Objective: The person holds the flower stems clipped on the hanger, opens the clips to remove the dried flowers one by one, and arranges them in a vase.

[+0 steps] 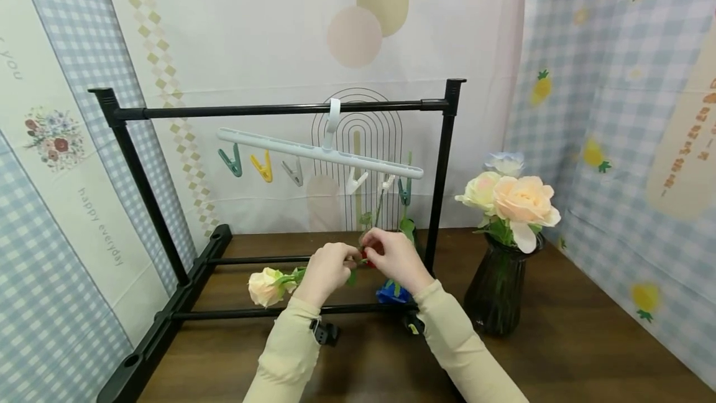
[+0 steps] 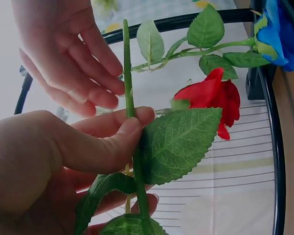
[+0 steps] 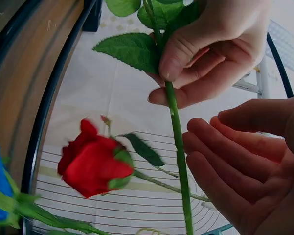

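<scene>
The left hand (image 1: 327, 269) pinched the green stem (image 2: 128, 93) of a cream rose (image 1: 265, 287) between thumb and fingers, near its leaves. The bloom pointed out to the left, above the lower bars of a black rack (image 1: 240, 110), while the bare end of the stem pointed toward the right hand (image 1: 397, 260). That hand held nothing; its fingers were spread loosely, slightly bent, with the tips right at the stem, though whether they touched it I could not tell.

Behind the hands, a red rose (image 2: 210, 98) hung head down from a white clip (image 1: 387, 183), and to its right a blue rose (image 1: 391, 293) hung head down beneath a teal clip (image 1: 404, 191). Both clips belonged to a pale blue hanger (image 1: 279, 144), which was hooked over the rack's top bar and tilted lower on the right. Along its left half were another teal clip, a yellow clip (image 1: 263, 168) and a grey clip (image 1: 293, 173).

On the bench (image 1: 587, 328), right of the rack, a dark glass vase (image 1: 495, 291) stood upright, holding peach, pale yellow and pale blue flowers.
</scene>
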{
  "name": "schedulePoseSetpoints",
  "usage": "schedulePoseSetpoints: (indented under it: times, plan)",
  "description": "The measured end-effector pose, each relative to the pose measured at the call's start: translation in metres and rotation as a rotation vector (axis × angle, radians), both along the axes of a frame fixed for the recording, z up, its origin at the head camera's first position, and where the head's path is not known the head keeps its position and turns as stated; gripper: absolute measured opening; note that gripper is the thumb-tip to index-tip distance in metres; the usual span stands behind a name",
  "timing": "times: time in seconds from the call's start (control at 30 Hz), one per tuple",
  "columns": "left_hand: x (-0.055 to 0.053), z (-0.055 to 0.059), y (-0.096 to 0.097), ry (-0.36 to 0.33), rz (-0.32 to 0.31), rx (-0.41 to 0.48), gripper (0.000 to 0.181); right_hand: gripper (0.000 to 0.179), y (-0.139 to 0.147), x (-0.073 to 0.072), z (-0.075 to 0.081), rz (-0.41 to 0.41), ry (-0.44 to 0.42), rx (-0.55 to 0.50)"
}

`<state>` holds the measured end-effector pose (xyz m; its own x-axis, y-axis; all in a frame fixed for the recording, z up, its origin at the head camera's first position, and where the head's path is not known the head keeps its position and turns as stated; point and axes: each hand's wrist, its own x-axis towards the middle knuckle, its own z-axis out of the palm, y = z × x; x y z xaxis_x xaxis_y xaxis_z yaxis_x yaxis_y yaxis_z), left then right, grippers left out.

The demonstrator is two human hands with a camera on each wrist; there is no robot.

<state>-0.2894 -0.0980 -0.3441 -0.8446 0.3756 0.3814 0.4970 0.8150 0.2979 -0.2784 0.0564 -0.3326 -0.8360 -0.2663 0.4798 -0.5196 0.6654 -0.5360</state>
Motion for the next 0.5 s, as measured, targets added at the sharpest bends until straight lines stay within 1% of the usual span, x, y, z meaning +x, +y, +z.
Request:
schedulePoseSetpoints:
  times: [0.13, 0.23, 0.33, 0.4, 0.5]
  plan:
    - [0.001, -0.001, 0.004, 0.010, -0.009, -0.020, 0.021, 0.010, 0.004, 0.006, -0.009, -0.004, -0.006, -0.016]
    - [0.003, 0.000, 0.006, -0.002, -0.018, -0.010, 0.017, 0.010, 0.005, 0.009, -0.016, -0.017, 0.034, -0.006]
    - [0.005, -0.001, 0.009, -0.027, -0.022, 0.024, 0.014, 0.010, 0.006, 0.012, -0.022, -0.032, 0.097, 0.029]
    - [0.006, -0.002, 0.010, -0.026, -0.020, 0.052, 0.017, 0.011, 0.007, 0.012, -0.025, -0.042, 0.137, 0.058]
    - [0.007, -0.005, 0.013, -0.006, -0.009, 0.083, 0.030, 0.014, 0.008, 0.011, -0.033, -0.061, 0.202, 0.122]
